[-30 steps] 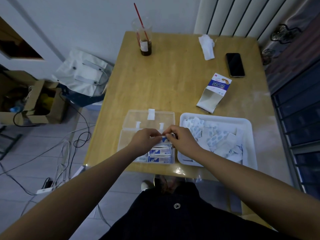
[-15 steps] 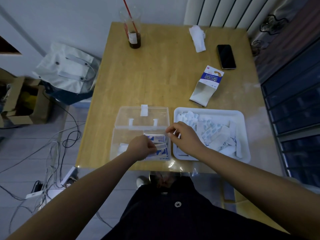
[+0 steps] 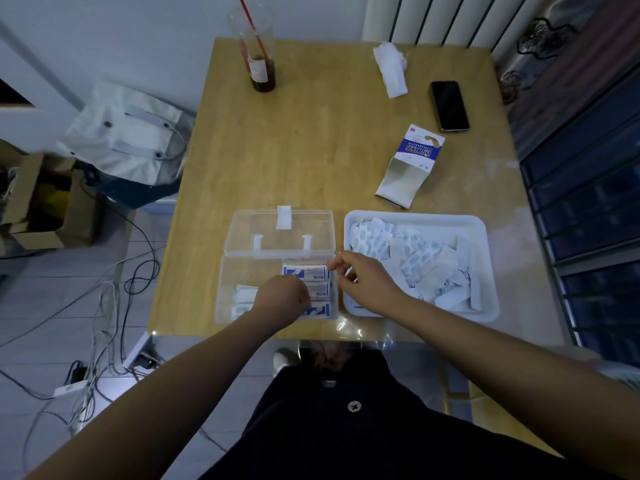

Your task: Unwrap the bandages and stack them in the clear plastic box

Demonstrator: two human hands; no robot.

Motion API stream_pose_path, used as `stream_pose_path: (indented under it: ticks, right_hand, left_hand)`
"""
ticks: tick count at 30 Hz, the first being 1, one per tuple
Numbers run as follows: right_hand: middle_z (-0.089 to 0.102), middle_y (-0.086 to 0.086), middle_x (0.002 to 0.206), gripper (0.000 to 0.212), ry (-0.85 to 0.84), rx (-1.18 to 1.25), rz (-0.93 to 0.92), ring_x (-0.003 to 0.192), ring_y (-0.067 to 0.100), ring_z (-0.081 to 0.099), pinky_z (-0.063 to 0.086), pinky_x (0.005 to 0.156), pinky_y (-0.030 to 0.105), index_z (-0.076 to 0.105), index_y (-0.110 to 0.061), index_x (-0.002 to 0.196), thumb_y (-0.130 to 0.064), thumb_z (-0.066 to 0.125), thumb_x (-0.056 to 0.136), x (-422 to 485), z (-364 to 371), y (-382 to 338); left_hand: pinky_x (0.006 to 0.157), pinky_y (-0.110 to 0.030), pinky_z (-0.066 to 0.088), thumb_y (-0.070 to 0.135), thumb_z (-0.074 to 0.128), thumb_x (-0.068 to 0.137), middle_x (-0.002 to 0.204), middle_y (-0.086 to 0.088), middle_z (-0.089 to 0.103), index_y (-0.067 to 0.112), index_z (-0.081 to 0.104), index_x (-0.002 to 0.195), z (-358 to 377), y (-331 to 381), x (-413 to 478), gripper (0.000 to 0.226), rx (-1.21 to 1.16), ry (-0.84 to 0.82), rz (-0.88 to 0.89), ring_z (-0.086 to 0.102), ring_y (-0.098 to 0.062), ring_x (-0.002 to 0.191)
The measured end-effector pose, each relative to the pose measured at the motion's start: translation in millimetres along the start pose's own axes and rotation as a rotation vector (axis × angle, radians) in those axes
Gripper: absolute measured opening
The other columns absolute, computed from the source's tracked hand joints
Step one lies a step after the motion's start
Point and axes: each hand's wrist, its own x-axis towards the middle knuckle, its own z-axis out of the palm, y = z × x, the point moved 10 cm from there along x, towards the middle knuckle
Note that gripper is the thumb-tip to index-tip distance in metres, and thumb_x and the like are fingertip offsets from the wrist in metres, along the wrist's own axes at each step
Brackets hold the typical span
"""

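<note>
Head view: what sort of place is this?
Probably a room in a home, not a lab: a wooden table bearing a drink cup and a phone, a radiator by the wall, loose cables on the tiled floor.

Matt wooden table under a glossy clear plastic box.

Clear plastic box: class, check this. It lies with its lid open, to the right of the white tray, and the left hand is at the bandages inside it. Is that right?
No. The head view shows the clear plastic box to the left of the white tray, not the right. The rest stands: its lid is open and the left hand is at the bandages inside it.
</note>
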Motion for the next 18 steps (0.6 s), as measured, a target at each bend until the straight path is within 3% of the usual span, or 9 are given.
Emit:
stream_pose_path:
  ticks: [6, 12, 15, 18]
  right_hand:
    - [0.062, -0.001, 0.091, 0.006, 0.051, 0.115, 0.032, 0.076, 0.022, 0.063, 0.051, 0.072, 0.034, 0.059, -0.016, 0.1, -0.016, 0.056, 0.095, 0, -19, 5]
    - [0.065, 0.009, 0.092, 0.007, 0.158, 0.105, 0.332, 0.084, 0.026, 0.065, 0.051, 0.071, 0.034, 0.055, -0.015, 0.1, -0.015, 0.056, 0.093, 2, -66, 86]
    - [0.065, 0.011, 0.096, 0.024, 0.121, 0.068, 0.414, 0.092, 0.028, 0.064, 0.049, 0.078, 0.034, 0.053, -0.013, 0.113, -0.017, 0.06, 0.09, 5, -79, 115]
    - [0.063, 0.011, 0.101, 0.039, 0.092, 0.019, 0.392, 0.093, 0.024, 0.06, 0.044, 0.078, 0.032, 0.051, -0.01, 0.122, -0.021, 0.066, 0.087, 20, -83, 115]
  left_hand:
    - [0.06, -0.028, 0.043, 0.025, 0.049, 0.092, 0.077, -0.004, 0.066, 0.012, 0.068, 0.081, -20, 2, -5, 0.025, -0.026, 0.123, 0.005, 0.06, -0.022, 0.073]
    - [0.06, -0.033, 0.047, 0.026, 0.05, 0.093, 0.066, 0.001, 0.063, 0.016, 0.063, 0.084, -59, 34, 1, 0.019, -0.264, 0.301, -0.001, 0.058, -0.018, 0.061]
    - [0.064, -0.03, 0.044, 0.019, 0.051, 0.093, 0.079, -0.005, 0.067, 0.014, 0.065, 0.096, -65, 67, 17, 0.014, -0.354, 0.261, 0.042, 0.059, -0.019, 0.07]
    - [0.078, -0.031, 0.045, 0.013, 0.049, 0.093, 0.104, -0.009, 0.065, 0.011, 0.062, 0.114, -52, 95, 40, 0.025, -0.308, 0.149, 0.068, 0.06, -0.024, 0.093]
